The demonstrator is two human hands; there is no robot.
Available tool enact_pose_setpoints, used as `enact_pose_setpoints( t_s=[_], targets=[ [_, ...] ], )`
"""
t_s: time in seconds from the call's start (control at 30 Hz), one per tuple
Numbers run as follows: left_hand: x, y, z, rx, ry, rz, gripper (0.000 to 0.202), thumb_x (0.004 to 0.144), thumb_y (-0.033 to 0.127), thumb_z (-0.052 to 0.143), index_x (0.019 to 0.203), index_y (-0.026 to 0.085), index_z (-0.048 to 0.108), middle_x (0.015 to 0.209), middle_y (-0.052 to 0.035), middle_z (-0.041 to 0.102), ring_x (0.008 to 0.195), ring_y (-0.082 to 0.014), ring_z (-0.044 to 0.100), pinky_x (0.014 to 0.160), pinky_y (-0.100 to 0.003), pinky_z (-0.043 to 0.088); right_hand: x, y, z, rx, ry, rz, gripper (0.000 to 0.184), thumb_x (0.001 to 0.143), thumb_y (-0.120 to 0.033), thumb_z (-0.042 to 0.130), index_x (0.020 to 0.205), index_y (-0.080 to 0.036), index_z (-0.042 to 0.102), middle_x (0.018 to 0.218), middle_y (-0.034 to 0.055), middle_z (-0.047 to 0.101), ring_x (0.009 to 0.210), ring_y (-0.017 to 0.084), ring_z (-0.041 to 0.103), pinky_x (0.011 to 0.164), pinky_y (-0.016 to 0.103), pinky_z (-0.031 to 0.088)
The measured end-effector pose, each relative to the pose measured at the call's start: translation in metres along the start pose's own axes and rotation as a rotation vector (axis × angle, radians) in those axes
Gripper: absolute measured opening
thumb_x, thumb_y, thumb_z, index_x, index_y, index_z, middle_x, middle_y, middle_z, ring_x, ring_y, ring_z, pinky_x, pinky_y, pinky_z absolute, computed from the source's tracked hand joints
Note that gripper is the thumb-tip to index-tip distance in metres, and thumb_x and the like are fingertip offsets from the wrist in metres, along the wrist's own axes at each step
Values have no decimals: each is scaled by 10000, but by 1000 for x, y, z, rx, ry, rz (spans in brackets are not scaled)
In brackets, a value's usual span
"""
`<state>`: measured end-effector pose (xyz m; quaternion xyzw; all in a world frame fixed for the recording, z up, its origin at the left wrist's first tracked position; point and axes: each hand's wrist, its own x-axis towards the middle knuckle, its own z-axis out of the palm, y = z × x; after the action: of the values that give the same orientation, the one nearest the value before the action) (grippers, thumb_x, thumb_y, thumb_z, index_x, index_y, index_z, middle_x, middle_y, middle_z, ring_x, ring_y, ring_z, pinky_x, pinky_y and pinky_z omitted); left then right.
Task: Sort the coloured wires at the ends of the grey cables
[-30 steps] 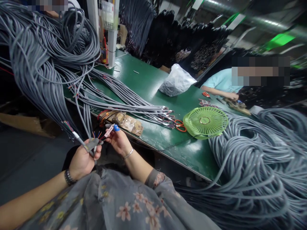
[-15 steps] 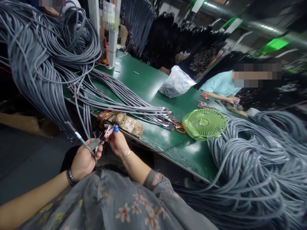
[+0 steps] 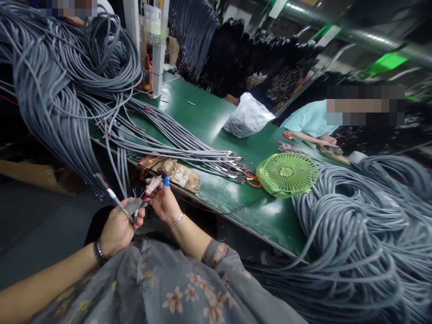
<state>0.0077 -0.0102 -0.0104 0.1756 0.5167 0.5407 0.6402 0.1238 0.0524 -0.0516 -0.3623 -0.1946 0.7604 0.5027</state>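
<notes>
The left hand (image 3: 118,227) hides where coloured wires (image 3: 137,193) leave the grey cable (image 3: 113,196).

The grey cable (image 3: 114,200) runs down out of the hanging bundle, with a white band just above its end, and is gripped in the left hand (image 3: 118,227). From its stripped tip, thin coloured wires (image 3: 138,193) (red, blue and orange show) fan upward, pinched by the right hand (image 3: 164,202).

Garment (image 3: 175,288): thin grey fabric, pink and yellow flower print, loose short sleeves.
Left wrist: dark metal-link band (image 3: 97,252).
Right wrist: thin silver bangle (image 3: 176,220).
Right grip (image 3: 162,200): blue cap (image 3: 166,181) on one fingertip, pinkish wrap (image 3: 153,183) on another.
</notes>
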Motion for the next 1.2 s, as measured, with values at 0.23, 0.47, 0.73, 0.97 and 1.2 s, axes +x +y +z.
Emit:
enact_pose_setpoints(
  t_s=[0.23, 0.47, 0.73, 0.97, 1.2],
  targets=[
    [-4, -3, -13, 183, -119, 68, 362, 484, 385, 942, 551, 183, 649, 462, -10, 645, 362, -91, 509, 377, -179, 354, -8, -25, -30, -457, -352, 233, 624, 651, -753, 862, 743, -160, 689, 606, -19, 642, 536, 113, 581, 549, 245, 525],
    [-2, 0, -19, 428, -280, 48, 357, 550, 453, 921, 502, 180, 696, 467, -58, 667, 363, -113, 540, 378, -192, 379, -9, -31, -22, -573, -422, 148, 500, 558, -537, 982, 674, -159, 677, 583, -49, 639, 529, 72, 524, 560, 212, 438],
    [3, 2, -18, 484, -343, -93, 286, 510, 337, 920, 456, 191, 681, 437, -78, 667, 361, -138, 547, 381, -214, 395, -12, -24, -22, -559, -336, 61, 561, 588, -651, 933, 678, -174, 652, 609, -49, 640, 556, 78, 526, 580, 224, 460],
    [4, 0, -19, 232, -83, 14, 286, 470, 300, 915, 579, 173, 683, 476, -25, 677, 393, -127, 576, 408, -203, 417, -34, -8, -36, -457, -207, 88, 656, 549, -731, 914, 807, -193, 641, 694, -38, 652, 549, 96, 559, 552, 261, 523],
    [6, -4, -19, 284, -127, -15, 334, 423, 314, 953, 555, 188, 674, 500, -48, 700, 433, -155, 615, 441, -234, 485, -41, 11, -20, -467, -99, -167, 493, 637, -583, 921, 705, -212, 605, 619, -48, 586, 559, 100, 493, 560, 258, 438]
  ],
)
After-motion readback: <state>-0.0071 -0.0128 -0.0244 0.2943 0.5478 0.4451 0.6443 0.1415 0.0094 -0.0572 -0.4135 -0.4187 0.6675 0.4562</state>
